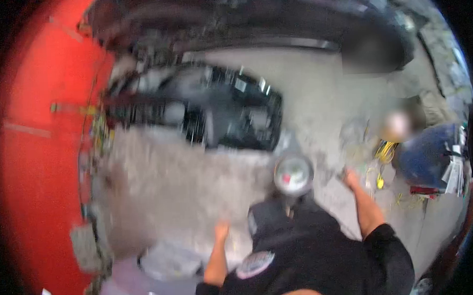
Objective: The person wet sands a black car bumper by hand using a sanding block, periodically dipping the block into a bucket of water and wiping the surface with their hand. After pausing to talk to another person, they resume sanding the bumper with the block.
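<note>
My left hand [222, 231] hangs low in front of my body, over the grey floor. Blur hides its fingers, and no held thing shows there. Off to the right, my right hand [349, 177] is also smeared, so I cannot make out whether it holds anything. Between the hands, in front of my dark clothing, is a round container [293, 175] with pale and red contents. Beyond it a large black plastic panel, like a car part [235, 110], lies on the floor, apart from both hands.
A dark vehicle body [241, 20] spans the back. On the left runs a red wall [36, 151] with clutter along its foot. At right are a blue bin [429, 155] and a yellow cable [386, 151]. A pale purple-grey panel [129, 281] is at lower left.
</note>
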